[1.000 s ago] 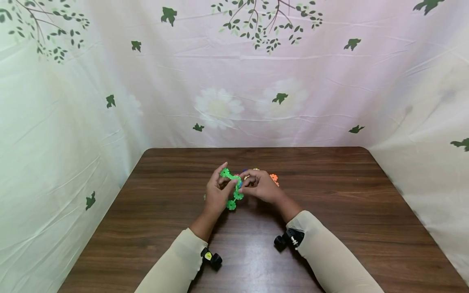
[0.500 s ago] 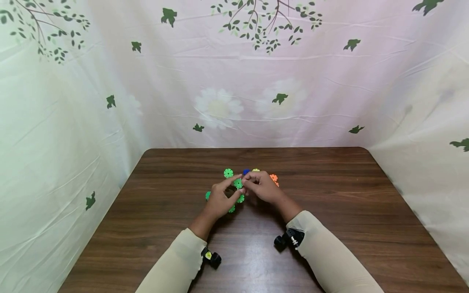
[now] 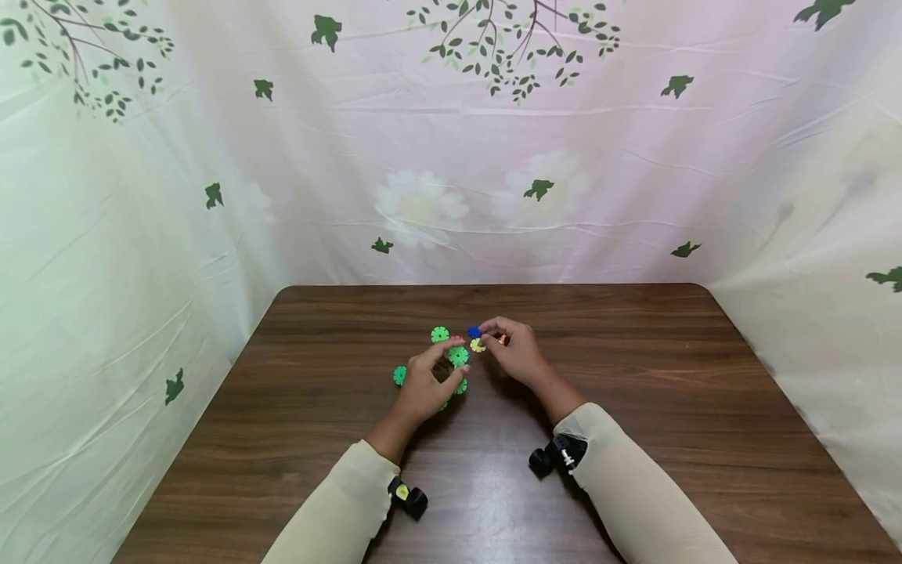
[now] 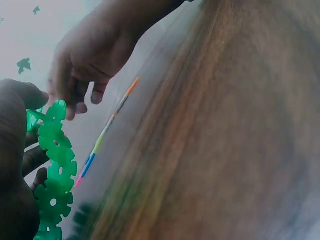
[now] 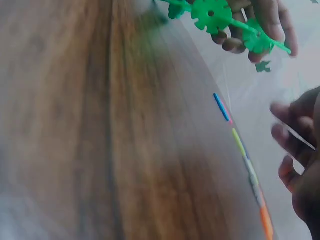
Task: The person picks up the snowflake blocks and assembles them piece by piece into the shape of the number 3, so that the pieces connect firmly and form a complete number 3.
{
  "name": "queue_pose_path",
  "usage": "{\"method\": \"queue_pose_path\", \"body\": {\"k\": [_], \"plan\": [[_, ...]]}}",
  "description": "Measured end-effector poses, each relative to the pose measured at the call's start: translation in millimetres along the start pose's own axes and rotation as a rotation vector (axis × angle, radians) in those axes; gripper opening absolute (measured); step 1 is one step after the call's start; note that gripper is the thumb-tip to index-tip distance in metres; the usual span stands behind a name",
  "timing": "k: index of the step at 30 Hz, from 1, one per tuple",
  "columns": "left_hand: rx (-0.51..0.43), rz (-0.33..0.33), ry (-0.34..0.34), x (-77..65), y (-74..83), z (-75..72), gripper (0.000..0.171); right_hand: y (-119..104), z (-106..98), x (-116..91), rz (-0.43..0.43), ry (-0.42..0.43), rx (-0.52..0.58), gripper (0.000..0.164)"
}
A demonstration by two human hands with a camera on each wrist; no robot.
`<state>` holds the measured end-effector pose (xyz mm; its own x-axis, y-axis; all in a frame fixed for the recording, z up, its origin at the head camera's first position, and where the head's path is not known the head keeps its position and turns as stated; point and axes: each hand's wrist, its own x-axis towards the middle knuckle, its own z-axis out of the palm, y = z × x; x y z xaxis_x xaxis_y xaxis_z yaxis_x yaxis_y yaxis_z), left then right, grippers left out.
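My left hand (image 3: 423, 382) holds a chain of interlocking green flower-shaped discs (image 3: 459, 356). The notched discs (image 4: 54, 202) are linked edge to edge beside my palm in the left wrist view. In the right wrist view my left fingers curl round one end of the green chain (image 5: 210, 13), which is off the table. My right hand (image 3: 517, 352) is apart from the chain, with loosely bent fingers and nothing seen between them. Beneath its fingertips lie a yellow disc (image 3: 478, 345) and a blue disc (image 3: 474, 331). Part of the chain is hidden behind my left hand.
Loose flat discs lie in a row on the brown wooden table (image 3: 634, 376), including an orange one (image 5: 265, 217) near my right hand, partly covered in the head view, and a pink one (image 3: 457, 341) behind the chain. A printed curtain (image 3: 465, 141) stands behind the table.
My right hand was at the chain, a bit of blue showing there at first. It has moved off rightward, over the loose discs. My left hand has lowered slightly and turned the chain.
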<state>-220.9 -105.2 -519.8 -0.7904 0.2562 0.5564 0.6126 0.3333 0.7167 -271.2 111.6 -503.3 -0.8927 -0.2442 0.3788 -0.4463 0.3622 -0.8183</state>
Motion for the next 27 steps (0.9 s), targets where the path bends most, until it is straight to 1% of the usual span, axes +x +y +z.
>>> {"method": "queue_pose_path", "body": {"k": [3,7,11,15,20,23,25,27], "plan": [[0.014,-0.016,0.001,0.0,0.3,0.0,0.043,6,0,1,-0.005,0.044,-0.092,0.016],[0.041,-0.019,-0.003,0.1,1.4,-0.5,0.039,13,1,1,-0.005,0.042,-0.182,0.020],[0.097,0.030,-0.017,0.4,1.8,-1.6,0.038,19,2,1,0.031,0.008,-0.284,0.021],[0.150,0.082,-0.024,1.0,0.9,-2.5,0.042,23,5,2,0.058,-0.040,-0.397,0.022],[0.197,0.104,-0.030,1.5,0.7,-2.6,0.047,25,7,3,0.050,-0.031,-0.473,0.028],[0.268,0.133,-0.016,-0.1,-0.3,-2.3,0.046,24,8,3,0.056,-0.033,-0.507,0.031],[0.306,0.164,0.005,-1.8,-3.5,-1.1,0.043,24,9,2,0.064,-0.048,-0.528,0.033],[0.329,0.199,0.031,-3.2,-10.0,1.2,0.038,23,9,2,0.072,-0.059,-0.541,0.034]]}}
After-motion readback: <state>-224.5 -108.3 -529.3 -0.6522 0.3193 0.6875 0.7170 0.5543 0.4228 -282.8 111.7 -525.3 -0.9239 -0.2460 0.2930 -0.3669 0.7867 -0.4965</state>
